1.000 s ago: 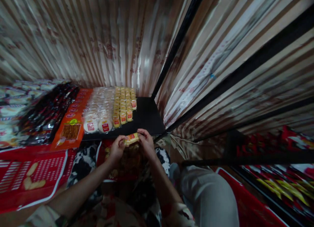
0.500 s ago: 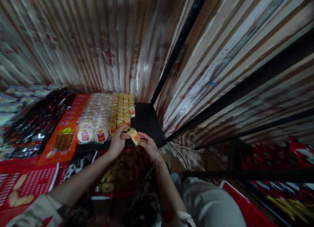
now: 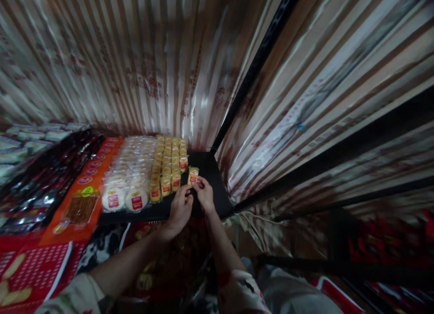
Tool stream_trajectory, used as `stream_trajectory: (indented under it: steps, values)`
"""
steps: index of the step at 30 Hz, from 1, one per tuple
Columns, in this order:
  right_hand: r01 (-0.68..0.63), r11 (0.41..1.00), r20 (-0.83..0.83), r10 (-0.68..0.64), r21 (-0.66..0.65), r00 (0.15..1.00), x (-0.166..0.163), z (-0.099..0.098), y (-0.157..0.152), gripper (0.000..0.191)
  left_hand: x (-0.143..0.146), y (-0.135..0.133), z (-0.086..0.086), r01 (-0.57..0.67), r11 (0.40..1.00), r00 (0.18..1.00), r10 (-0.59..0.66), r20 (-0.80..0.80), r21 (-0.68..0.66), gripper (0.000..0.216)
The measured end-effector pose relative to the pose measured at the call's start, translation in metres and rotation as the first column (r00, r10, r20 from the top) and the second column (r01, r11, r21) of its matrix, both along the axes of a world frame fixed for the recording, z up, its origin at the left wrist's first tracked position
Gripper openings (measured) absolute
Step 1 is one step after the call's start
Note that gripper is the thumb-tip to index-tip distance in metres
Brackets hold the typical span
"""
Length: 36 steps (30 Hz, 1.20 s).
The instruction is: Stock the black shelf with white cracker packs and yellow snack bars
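Note:
My left hand point(image 3: 179, 208) and my right hand point(image 3: 204, 194) meet over the black shelf point(image 3: 206, 167), both pinching one small yellow snack packet point(image 3: 193, 175) with a red and white label. The packet stands upright on the shelf, just right of the rows of like yellow packets point(image 3: 169, 162). Fingers of both hands are curled around its lower part.
White round packets point(image 3: 130, 178) lie left of the yellow rows, then orange packets point(image 3: 84, 192) and dark glossy packets point(image 3: 44, 178). A striped foil curtain point(image 3: 152, 65) hangs behind. A black upright post point(image 3: 251, 74) stands at the shelf's right corner. A red basket point(image 3: 159, 259) sits below my arms.
Both hands carried the yellow packet up and forward from over the basket onto the shelf, and it now stands upright beside the yellow rows. The camera tilted forward.

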State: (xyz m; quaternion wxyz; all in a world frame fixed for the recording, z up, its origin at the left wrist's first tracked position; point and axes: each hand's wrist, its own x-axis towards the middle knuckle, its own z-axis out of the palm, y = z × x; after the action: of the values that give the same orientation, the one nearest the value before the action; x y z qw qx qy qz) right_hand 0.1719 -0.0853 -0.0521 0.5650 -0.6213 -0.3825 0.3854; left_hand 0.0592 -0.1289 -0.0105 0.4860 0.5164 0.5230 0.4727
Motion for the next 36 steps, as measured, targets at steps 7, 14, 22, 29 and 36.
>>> stream_trajectory:
  steps: [7, 14, 22, 29, 36]
  values:
    - [-0.074, 0.997, 0.219, 0.078, -0.027, 0.973, -0.007, -0.011, 0.037, 0.028, 0.03, 0.036, -0.038, 0.0, 0.99, 0.979, 0.029, 0.202, -0.144, 0.04]
    - [-0.075, 0.995, 0.397, 0.095, -0.066, 0.913, -0.009, -0.01, 0.044, 0.036, 0.031, 0.053, -0.042, -0.056, 0.988, 0.983, 0.08, 0.165, -0.144, 0.033]
    - [-0.009, 1.0, 0.372, 0.004, 0.012, 0.928, -0.014, -0.012, 0.041, 0.051, 0.03, 0.054, -0.051, -0.048, 0.99, 0.973, 0.077, 0.217, -0.133, 0.034]
    - [-0.124, 0.985, 0.359, 0.073, 0.119, 0.93, -0.013, -0.026, 0.051, 0.033, 0.033, 0.058, -0.052, -0.029, 0.996, 0.981, 0.044, 0.19, -0.081, 0.046]
    - [-0.103, 0.988, 0.361, 0.055, 0.114, 0.931, -0.01, -0.026, 0.05, 0.039, 0.041, 0.059, -0.041, -0.029, 0.997, 0.988, 0.039, 0.149, -0.067, 0.049]
